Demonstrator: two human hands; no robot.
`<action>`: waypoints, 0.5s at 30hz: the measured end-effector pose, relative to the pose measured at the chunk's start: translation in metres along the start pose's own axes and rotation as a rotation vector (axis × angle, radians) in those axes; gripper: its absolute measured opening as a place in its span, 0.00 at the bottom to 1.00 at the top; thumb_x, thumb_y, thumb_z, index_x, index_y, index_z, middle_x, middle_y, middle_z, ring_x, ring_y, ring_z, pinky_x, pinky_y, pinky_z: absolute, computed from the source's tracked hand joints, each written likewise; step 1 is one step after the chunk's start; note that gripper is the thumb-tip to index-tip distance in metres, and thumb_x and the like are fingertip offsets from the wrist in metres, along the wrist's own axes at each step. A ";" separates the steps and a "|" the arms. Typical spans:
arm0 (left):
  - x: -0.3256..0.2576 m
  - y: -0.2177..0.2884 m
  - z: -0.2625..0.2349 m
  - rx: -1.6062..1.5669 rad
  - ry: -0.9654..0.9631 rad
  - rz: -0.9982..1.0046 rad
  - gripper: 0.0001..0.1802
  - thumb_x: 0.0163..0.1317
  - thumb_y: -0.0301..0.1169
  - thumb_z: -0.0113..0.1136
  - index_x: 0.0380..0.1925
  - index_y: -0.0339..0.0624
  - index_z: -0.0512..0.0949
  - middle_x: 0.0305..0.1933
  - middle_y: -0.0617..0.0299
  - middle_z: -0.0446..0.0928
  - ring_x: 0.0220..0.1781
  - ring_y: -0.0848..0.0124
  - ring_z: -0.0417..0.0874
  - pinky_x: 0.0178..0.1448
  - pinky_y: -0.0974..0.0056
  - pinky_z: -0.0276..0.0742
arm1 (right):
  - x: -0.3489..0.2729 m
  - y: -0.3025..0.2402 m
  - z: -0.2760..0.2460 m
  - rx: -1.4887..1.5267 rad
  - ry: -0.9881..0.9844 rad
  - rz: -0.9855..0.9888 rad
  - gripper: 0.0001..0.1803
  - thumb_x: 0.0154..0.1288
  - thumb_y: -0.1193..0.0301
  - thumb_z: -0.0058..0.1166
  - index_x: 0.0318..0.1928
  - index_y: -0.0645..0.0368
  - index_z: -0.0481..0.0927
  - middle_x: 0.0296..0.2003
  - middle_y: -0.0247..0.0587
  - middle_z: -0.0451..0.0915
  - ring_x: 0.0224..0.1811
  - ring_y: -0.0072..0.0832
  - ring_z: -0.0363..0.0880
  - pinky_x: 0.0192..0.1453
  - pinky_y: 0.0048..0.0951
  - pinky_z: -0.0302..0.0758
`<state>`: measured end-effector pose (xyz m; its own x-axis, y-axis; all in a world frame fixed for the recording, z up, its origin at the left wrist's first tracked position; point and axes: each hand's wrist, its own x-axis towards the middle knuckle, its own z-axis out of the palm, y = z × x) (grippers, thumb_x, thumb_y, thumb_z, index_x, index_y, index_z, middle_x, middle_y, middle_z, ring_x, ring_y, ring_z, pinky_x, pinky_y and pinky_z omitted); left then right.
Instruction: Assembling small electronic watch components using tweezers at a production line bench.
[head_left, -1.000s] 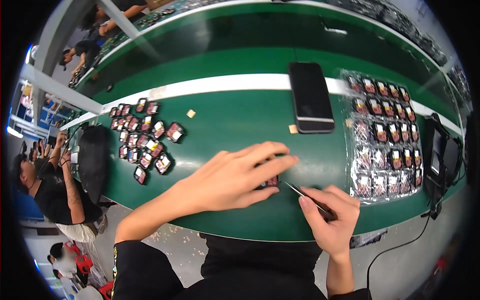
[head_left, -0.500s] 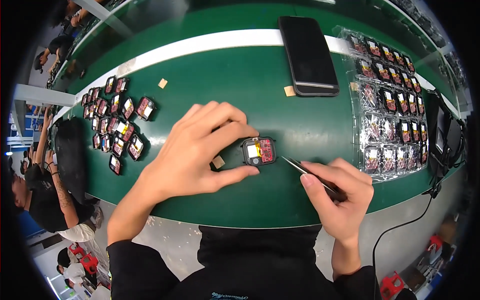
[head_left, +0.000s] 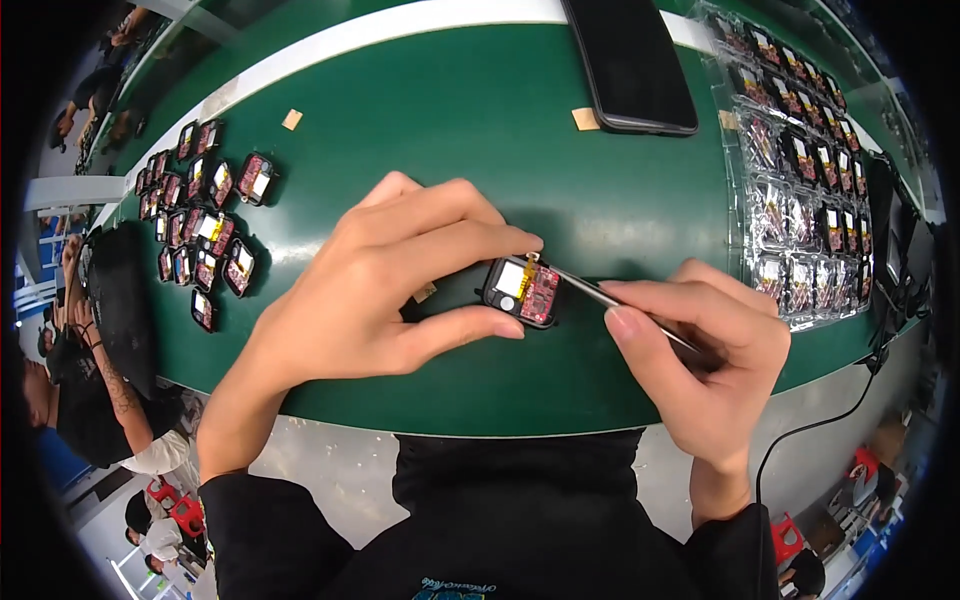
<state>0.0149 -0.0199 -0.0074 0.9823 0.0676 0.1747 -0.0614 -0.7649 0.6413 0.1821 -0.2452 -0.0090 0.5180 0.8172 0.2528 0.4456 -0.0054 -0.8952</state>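
On the green table (head_left: 400, 120), a small black squarish case (head_left: 522, 292) holds a red circuit board, a white block, yellow tape and a round silver part. My left hand (head_left: 370, 285) steadies it, index finger at the upper edge and thumb at the lower edge. Pinched in my right hand (head_left: 710, 360) are metal tweezers (head_left: 585, 285), their tips meeting the upper right of the case near the board's corner. Whether the tips grip any part is too small to tell. A tan scrap (head_left: 426, 293) lies under my left hand.
Several similar cases (head_left: 240, 268) lie grouped at the left. Clear plastic trays (head_left: 770, 215) with more of them stand at the right. A black phone (head_left: 640, 75) lies at the back, beside a tan piece (head_left: 585, 119). Black cables (head_left: 885, 290) hang at the far right; a person (head_left: 95, 390) sits left.
My right hand has brought the tweezers up to the case. The case has tilted slightly clockwise, with my left fingers still on it. The whole view has shifted a little.
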 end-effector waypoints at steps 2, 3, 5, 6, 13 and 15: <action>0.000 -0.003 -0.001 0.015 -0.047 -0.006 0.33 0.50 0.42 0.87 0.57 0.40 0.92 0.45 0.60 0.86 0.41 0.66 0.82 0.50 0.63 0.68 | 0.000 0.003 0.002 -0.027 0.011 0.025 0.07 0.62 0.85 0.73 0.41 0.68 0.93 0.23 0.32 0.79 0.18 0.12 0.67 0.23 0.21 0.57; -0.001 -0.005 0.000 0.016 -0.042 -0.017 0.35 0.49 0.44 0.87 0.56 0.39 0.92 0.44 0.60 0.86 0.41 0.66 0.81 0.51 0.62 0.66 | 0.001 0.005 0.004 -0.054 -0.020 0.027 0.07 0.62 0.85 0.73 0.40 0.67 0.93 0.23 0.32 0.79 0.17 0.13 0.67 0.22 0.21 0.57; -0.002 -0.005 0.000 0.024 -0.049 -0.026 0.35 0.49 0.45 0.87 0.57 0.40 0.92 0.44 0.60 0.86 0.41 0.66 0.81 0.51 0.61 0.65 | 0.002 0.009 0.008 -0.077 -0.057 0.035 0.06 0.61 0.85 0.73 0.39 0.67 0.92 0.23 0.32 0.78 0.17 0.14 0.68 0.22 0.22 0.58; -0.002 -0.006 0.000 0.031 -0.054 -0.024 0.36 0.49 0.47 0.87 0.57 0.40 0.92 0.44 0.61 0.85 0.41 0.66 0.81 0.50 0.61 0.65 | 0.002 0.008 0.010 -0.104 -0.055 0.025 0.07 0.61 0.85 0.72 0.40 0.67 0.93 0.22 0.31 0.78 0.19 0.13 0.68 0.23 0.22 0.57; 0.001 -0.008 0.001 0.041 -0.038 -0.016 0.35 0.49 0.50 0.86 0.54 0.40 0.93 0.41 0.61 0.85 0.40 0.67 0.80 0.47 0.61 0.65 | 0.003 0.007 0.013 -0.132 -0.056 0.015 0.08 0.59 0.84 0.73 0.41 0.67 0.94 0.22 0.31 0.78 0.20 0.13 0.67 0.24 0.22 0.55; 0.001 -0.008 0.000 0.048 -0.041 -0.016 0.35 0.49 0.50 0.86 0.54 0.41 0.93 0.41 0.62 0.86 0.39 0.67 0.80 0.46 0.61 0.66 | 0.003 0.007 0.013 -0.148 -0.058 0.018 0.08 0.59 0.84 0.72 0.41 0.67 0.94 0.22 0.32 0.78 0.20 0.13 0.67 0.24 0.22 0.56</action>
<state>0.0163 -0.0138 -0.0123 0.9895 0.0544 0.1337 -0.0385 -0.7935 0.6073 0.1778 -0.2351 -0.0194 0.4857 0.8481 0.2118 0.5418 -0.1019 -0.8343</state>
